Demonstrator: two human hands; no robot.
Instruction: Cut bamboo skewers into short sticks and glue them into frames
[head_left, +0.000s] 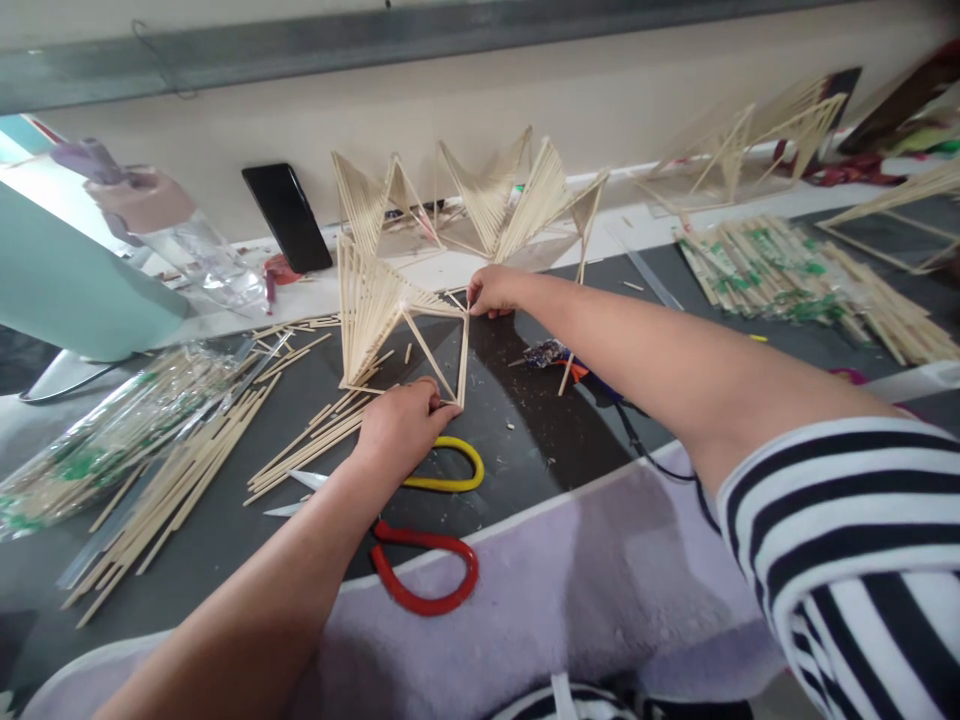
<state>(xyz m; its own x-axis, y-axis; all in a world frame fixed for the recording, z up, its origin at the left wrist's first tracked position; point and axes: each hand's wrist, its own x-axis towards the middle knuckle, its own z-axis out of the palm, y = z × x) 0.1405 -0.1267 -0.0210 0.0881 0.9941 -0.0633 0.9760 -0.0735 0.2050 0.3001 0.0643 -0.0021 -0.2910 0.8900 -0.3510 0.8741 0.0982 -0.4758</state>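
Observation:
A model built of thin wooden sticks [375,310] stands on the dark grey mat in front of me, its sticks fanned into a twisted surface over an open frame. My left hand [405,418] pinches the model's near bottom corner, thumb and fingers closed on the sticks. At the upper right corner, my right hand [493,292] has its fingers pinched on the end of the frame. Scissors with one yellow and one red handle [427,575] lie just below my left hand, partly hidden by my forearm. Loose sticks [315,440] lie beside the model.
Behind stand finished-looking stick models [517,200] near the wall, with a black phone [289,215] leaning there. Plastic-wrapped sticks [82,450] lie left, beside a clear bottle [202,255]. More wrapped sticks [780,270] and a ruler [649,268] lie right. A glue gun [592,380] sits under my right arm.

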